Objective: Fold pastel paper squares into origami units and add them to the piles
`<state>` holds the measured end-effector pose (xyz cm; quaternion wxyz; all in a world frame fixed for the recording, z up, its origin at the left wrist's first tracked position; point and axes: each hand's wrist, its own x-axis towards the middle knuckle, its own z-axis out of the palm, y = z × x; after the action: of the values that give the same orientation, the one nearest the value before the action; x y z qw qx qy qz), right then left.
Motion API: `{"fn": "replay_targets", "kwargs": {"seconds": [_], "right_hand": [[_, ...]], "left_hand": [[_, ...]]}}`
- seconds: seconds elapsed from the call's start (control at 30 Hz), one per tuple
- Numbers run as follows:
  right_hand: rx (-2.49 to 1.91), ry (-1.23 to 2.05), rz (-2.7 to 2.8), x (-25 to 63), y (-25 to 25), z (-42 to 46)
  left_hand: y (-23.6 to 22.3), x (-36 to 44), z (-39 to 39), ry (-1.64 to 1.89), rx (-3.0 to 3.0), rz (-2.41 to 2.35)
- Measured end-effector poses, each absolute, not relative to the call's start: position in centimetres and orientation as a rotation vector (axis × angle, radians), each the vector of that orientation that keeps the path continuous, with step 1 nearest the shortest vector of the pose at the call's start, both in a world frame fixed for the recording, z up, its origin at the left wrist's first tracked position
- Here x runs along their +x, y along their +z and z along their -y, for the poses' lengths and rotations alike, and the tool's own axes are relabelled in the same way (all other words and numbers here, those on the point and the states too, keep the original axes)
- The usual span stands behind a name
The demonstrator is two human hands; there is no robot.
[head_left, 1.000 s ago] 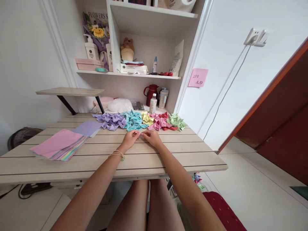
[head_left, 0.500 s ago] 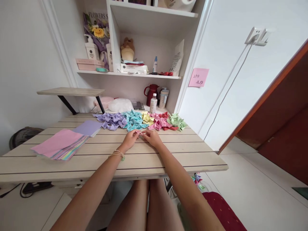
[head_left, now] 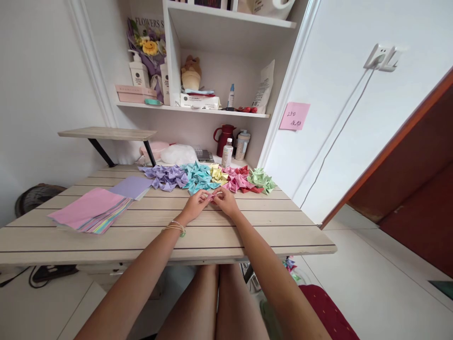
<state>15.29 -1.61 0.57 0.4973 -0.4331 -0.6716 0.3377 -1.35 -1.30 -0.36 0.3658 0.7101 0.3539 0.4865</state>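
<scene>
Between my fingertips is a small folded piece of pink paper (head_left: pixel 211 197), mostly hidden by the fingers. My left hand (head_left: pixel 197 205) pinches it from the left, and my right hand (head_left: pixel 225 201) grips it from the right. Both hands are just above the table, close together. Right behind them lie folded paper pieces in colour groups: purple (head_left: pixel 169 176), blue (head_left: pixel 198 176), yellow (head_left: pixel 218 174), pink (head_left: pixel 236 181) and green (head_left: pixel 262 179), with some red ones among the pink.
A stack of coloured paper sheets (head_left: pixel 92 208) and some purple sheets (head_left: pixel 131 187) lie on the slatted table (head_left: pixel 283 231) at left. Behind the folded pieces stand a bottle (head_left: pixel 227 153), a red jug (head_left: pixel 224 139) and a tumbler (head_left: pixel 242 144). A small raised shelf (head_left: pixel 106 133) stands back left.
Both hands have shifted slightly and come closer together around the pink paper, the fingers changing their hold. The camera view has moved a little.
</scene>
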Motion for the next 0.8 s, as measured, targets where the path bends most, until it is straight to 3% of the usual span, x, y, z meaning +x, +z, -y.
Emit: {"fn": "replay_targets", "kwargs": {"seconds": [0.27,0.8], "right_hand": [[-0.986,1.065,1.525,15.11,0.75,1.67],[-1.077,0.911,1.632,15.53,-0.08,0.77]], "left_hand": [[0.09,-1.66,0.88,1.317,1.603,-0.901],[0.11,-1.72,1.09,1.240,1.635,-0.951]]}}
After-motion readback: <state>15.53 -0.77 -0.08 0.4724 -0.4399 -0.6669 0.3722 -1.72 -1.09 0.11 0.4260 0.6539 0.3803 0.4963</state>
